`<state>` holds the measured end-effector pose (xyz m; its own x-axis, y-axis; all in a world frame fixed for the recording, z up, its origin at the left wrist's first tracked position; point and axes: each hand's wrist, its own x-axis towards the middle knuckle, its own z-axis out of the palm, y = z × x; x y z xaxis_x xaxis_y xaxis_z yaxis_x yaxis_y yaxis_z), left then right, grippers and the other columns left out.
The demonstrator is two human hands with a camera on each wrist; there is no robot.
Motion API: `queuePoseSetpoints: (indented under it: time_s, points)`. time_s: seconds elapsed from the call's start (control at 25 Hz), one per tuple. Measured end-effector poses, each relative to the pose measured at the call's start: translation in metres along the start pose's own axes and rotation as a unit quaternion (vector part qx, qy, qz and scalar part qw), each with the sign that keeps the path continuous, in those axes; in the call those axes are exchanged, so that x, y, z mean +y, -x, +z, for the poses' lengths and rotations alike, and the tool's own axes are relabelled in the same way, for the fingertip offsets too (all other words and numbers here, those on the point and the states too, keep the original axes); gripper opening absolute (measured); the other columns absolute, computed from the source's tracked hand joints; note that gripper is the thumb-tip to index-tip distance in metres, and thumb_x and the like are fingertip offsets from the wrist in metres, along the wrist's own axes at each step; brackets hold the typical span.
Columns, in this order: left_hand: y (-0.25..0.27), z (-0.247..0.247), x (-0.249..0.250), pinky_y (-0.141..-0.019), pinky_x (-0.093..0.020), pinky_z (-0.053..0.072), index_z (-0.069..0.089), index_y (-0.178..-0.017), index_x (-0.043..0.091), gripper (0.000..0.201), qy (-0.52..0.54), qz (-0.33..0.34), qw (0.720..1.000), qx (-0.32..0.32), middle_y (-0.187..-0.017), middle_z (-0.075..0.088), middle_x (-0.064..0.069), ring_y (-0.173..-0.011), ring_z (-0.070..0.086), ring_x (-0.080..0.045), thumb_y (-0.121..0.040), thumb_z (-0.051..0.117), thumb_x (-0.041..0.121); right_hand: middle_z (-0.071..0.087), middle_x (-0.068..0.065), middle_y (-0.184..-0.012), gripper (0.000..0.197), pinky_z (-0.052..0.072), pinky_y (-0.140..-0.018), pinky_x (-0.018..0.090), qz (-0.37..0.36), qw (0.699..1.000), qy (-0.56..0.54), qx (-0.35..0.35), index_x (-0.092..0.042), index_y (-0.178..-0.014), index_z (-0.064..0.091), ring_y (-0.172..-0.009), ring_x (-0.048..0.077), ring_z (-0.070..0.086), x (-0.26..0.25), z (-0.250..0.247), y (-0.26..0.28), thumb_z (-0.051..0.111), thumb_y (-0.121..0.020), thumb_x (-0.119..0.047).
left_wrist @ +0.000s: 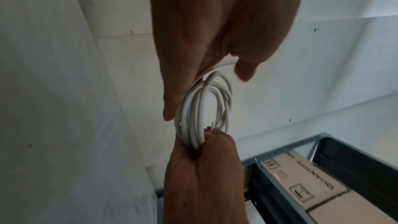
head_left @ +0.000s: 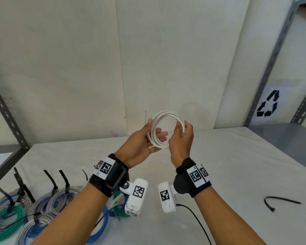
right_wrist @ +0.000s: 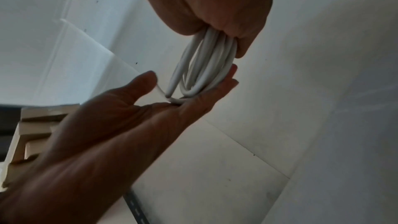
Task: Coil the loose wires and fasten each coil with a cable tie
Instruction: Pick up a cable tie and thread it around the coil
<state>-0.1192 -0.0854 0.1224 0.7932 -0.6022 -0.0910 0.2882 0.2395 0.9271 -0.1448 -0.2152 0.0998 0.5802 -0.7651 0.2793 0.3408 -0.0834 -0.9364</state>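
A white wire coil (head_left: pixel 166 114) of several loops is held in the air above the table (head_left: pixel 219 156). My right hand (head_left: pixel 182 131) grips its right side with curled fingers, as the right wrist view shows (right_wrist: pixel 215 35). My left hand (head_left: pixel 155 129) lies flat under the coil's left side, fingers straight through the loops and thumb up beside them. One loose wire end (right_wrist: pixel 168 94) rests on the left palm. The left wrist view shows the coil (left_wrist: pixel 193 108) between both hands. A black cable tie (head_left: pixel 281 202) lies on the table at the right.
Several tied coils in clear, blue and green (head_left: pixel 12 209) lie at the table's front left, black tie tails sticking up. Grey shelf uprights (head_left: pixel 272 59) flank the white back wall. A recycling sign (head_left: pixel 268 103) hangs at the right. Cardboard boxes (left_wrist: pixel 301 185) sit on a shelf.
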Motion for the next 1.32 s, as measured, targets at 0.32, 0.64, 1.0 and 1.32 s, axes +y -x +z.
queuePoseSetpoints:
  time_s: [0.32, 0.64, 1.0, 1.32]
  points:
    - [-0.038, 0.062, 0.008, -0.041, -0.022, 0.035, 0.045, -0.069, 0.016, 0.054, -0.154, 0.18, 0.948, 0.212, -0.054, 0.037, 0.001, -0.041, 0.034, -0.013, -0.106, 0.03, 0.052, 0.064, 0.001, -0.095, 0.03, 0.053, -0.083, 0.034, 0.083, 0.971, 0.097, -0.202, -0.01, -0.123, 0.043, -0.089, 0.018, 0.065, -0.012, -0.053, 0.008, 0.046, -0.107, -0.036]
    - [-0.063, 0.079, -0.04, -0.063, -0.045, 0.051, 0.061, -0.079, -0.004, 0.042, -0.384, 0.194, 0.888, 0.16, -0.063, 0.054, -0.005, -0.06, 0.051, -0.026, -0.093, 0.049, 0.034, 0.062, 0.007, -0.128, 0.016, 0.049, -0.088, 0.031, 0.173, 0.728, 0.585, -0.312, -0.017, -0.113, 0.066, -0.109, 0.022, 0.063, -0.02, -0.238, -0.091, 0.056, -0.101, -0.014]
    - [-0.064, 0.088, -0.048, -0.058, -0.034, 0.04, 0.052, -0.066, 0.01, 0.031, -0.364, 0.178, 0.898, 0.17, -0.058, 0.045, -0.004, -0.056, 0.042, -0.021, -0.09, 0.057, 0.028, 0.057, 0.012, -0.133, 0.044, 0.048, -0.089, 0.03, 0.133, 0.496, 0.811, -0.279, -0.009, -0.131, 0.052, -0.117, 0.027, 0.061, 0.032, -0.284, -0.097, 0.068, -0.092, -0.02]
    - [-0.066, 0.059, -0.041, -0.065, -0.032, 0.04, 0.055, -0.074, 0.013, 0.025, -0.335, 0.184, 0.889, 0.251, -0.07, 0.06, -0.002, -0.067, 0.055, -0.024, -0.092, 0.057, 0.029, 0.072, 0.015, -0.084, 0.014, 0.055, -0.064, 0.025, 0.068, 0.899, 0.226, -0.369, 0.002, -0.106, 0.063, -0.064, 0.018, 0.063, -0.063, -0.157, -0.045, 0.067, -0.096, -0.007]
